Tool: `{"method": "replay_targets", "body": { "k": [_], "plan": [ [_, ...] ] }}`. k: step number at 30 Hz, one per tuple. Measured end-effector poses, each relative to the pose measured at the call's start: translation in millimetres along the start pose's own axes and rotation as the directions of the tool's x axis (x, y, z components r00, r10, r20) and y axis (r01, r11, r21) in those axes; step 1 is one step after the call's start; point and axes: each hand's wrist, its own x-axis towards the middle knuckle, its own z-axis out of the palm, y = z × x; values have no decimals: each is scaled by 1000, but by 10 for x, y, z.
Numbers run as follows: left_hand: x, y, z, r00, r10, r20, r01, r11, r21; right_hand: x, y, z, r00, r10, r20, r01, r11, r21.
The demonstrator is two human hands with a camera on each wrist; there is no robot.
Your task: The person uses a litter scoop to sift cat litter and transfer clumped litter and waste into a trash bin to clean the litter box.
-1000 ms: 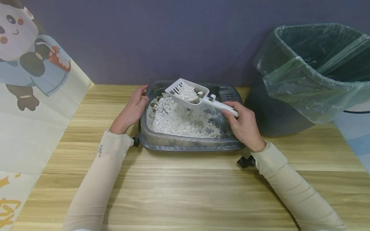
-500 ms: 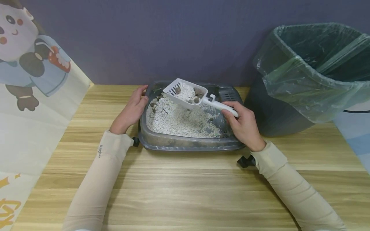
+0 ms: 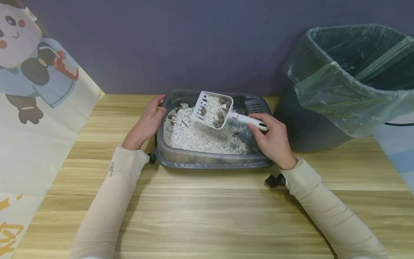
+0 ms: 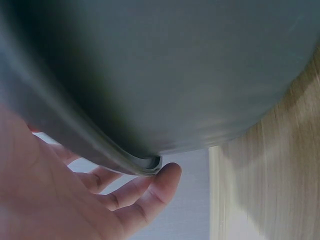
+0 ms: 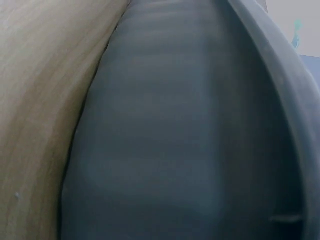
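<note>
A grey litter box (image 3: pixel 210 160) stands on the table, with pale granular litter (image 3: pixel 187 138) and brownish lumps in it. My left hand (image 3: pixel 148 120) holds the box's left rim, thumb on the rim and fingers along its outer side; in the left wrist view the fingers (image 4: pixel 165 182) lie against the lip. My right hand (image 3: pixel 271 136) grips the handle of a white slotted litter scoop (image 3: pixel 249 120) above the box. Pale litter and several brown lumps (image 3: pixel 221 116) lie in the scoop's bowl. Neither the right hand nor the scoop shows in the right wrist view.
A dark bin (image 3: pixel 313 126) with a translucent green liner (image 3: pixel 323 90) stands right of the box, its mouth higher than the box rim. A dark blue-grey wall (image 3: pixel 181 43) rises behind. The wooden table (image 3: pixel 200 212) extends toward me.
The scoop's bowl has swung left, then right and toward me, and its inside now faces more upward. Litter and lumps have shifted in it. My left hand stays in place.
</note>
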Motion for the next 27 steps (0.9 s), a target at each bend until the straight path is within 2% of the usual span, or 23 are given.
{"method": "replay_targets", "body": {
  "k": [4, 10, 14, 22, 27],
  "plan": [
    [1, -15, -3, 1000, 1, -4, -1, 1000, -1, 0, -19, -23, 1000, 27, 6, -27, 999, 19],
    [-2, -17, -2, 1000, 1, -1, -1, 1000, -6, 13, -141, -196, 983, 124, 132, -123, 992, -17],
    [6, -6, -1, 1000, 1, 6, -1, 1000, -6, 29, -278, -352, 972, 170, 165, -165, 985, -44],
    [11, -4, -2, 1000, -10, 10, 10, 1000, -5, 51, -527, -582, 959, 147, 243, -103, 977, -186],
    [1, 1, 2, 1000, -11, 5, 11, 1000, -13, 45, -615, -621, 956, 125, 267, -73, 978, -196]
  ]
}}
